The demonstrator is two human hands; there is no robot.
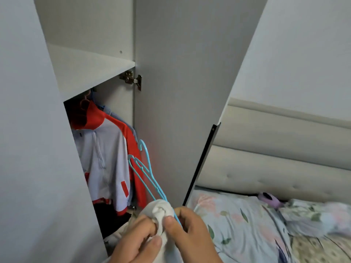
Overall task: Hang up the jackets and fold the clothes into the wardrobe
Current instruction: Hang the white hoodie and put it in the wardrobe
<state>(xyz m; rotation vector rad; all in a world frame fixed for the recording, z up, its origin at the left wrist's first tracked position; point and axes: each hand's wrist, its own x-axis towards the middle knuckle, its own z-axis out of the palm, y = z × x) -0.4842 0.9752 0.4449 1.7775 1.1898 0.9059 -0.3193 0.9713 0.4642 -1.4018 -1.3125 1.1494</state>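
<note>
Your left hand (pixel 136 239) and right hand (pixel 192 234) both pinch the bunched cream garment (pixel 161 208); blue hangers (pixel 145 174) stick out toward the open wardrobe (pixel 85 69).

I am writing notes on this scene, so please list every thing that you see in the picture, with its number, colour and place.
wardrobe: one, pale grey, left, open
door: one, pale grey, centre, swung open
hinge: one, metal, between shelf and door
jacket: one, white and red, hanging inside the wardrobe
hangers: at least two, blue, in front of the wardrobe, above the hands
pale garment: one, cream, bunched between the hands
bed: one, floral sheet, lower right
headboard: one, beige, padded, behind the bed
purple item: one, on the bed; kind unclear
left hand: one, bottom centre, grips the pale garment
right hand: one, bottom centre, pinches the pale garment
</note>
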